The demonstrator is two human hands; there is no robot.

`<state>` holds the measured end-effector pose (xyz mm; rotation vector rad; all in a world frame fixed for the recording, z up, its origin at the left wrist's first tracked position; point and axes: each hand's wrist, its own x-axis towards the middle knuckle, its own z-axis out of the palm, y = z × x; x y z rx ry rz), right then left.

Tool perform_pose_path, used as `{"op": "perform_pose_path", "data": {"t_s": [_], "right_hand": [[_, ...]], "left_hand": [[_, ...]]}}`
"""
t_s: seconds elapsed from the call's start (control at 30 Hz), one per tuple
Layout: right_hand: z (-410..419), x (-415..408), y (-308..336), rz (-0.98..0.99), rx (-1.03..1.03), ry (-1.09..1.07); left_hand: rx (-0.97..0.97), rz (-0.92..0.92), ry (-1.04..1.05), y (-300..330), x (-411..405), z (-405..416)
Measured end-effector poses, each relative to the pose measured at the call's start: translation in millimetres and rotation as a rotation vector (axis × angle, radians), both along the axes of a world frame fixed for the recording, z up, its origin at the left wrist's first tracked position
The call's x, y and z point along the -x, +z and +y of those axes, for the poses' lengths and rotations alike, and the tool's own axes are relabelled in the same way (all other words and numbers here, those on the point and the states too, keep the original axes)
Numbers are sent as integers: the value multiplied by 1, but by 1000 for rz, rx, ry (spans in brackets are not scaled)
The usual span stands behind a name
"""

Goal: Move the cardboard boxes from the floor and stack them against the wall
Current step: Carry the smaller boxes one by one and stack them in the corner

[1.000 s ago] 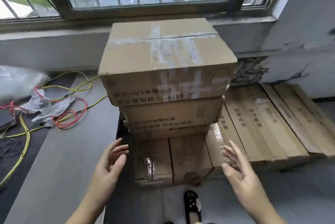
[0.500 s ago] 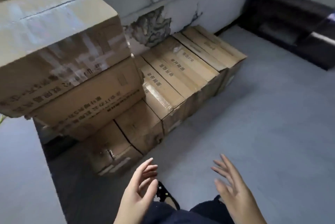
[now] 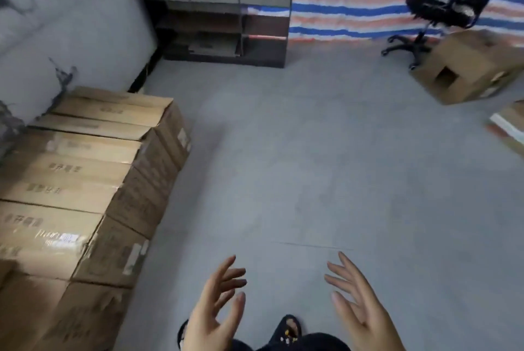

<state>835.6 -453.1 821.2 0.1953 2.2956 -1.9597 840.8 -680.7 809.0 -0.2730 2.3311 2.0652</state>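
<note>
With both the left hand (image 3: pixel 215 311) and the right hand (image 3: pixel 360 311) spread and empty, the loose cardboard box (image 3: pixel 467 66) lying far right on the floor (image 3: pixel 326 166) is best approached squarely and gripped at opposite sides.

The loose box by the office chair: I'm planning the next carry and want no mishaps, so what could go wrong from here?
1. The loose box sits right against the office chair base, so lifting it might snag the wheeled legs.
2. Another box lies at the right edge, a possible trip hazard.
3. Both the left hand and right hand are empty; that box looks bulky, so it may block sight of the floor.
</note>
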Motion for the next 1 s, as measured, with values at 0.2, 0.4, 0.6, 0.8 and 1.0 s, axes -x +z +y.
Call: {"op": "perform_pose_path", "data": {"t_s": [0.2, 0.4, 0.6, 0.8, 1.0], "right_hand": [[76, -5, -13, -95, 40, -228], [139, 9, -29, -185, 147, -509], [213, 71, -50, -155, 63, -810], [303, 145, -47, -166, 193, -951], [387, 164, -43, -203, 236, -1258]], "left_hand": [[22, -31, -294, -1, 64, 90], [28, -186, -559, -16, 144, 180], [114, -101, -815, -16, 245, 283], [149, 26, -973, 3, 349, 398], [151, 35, -1154, -2, 396, 516]]}}
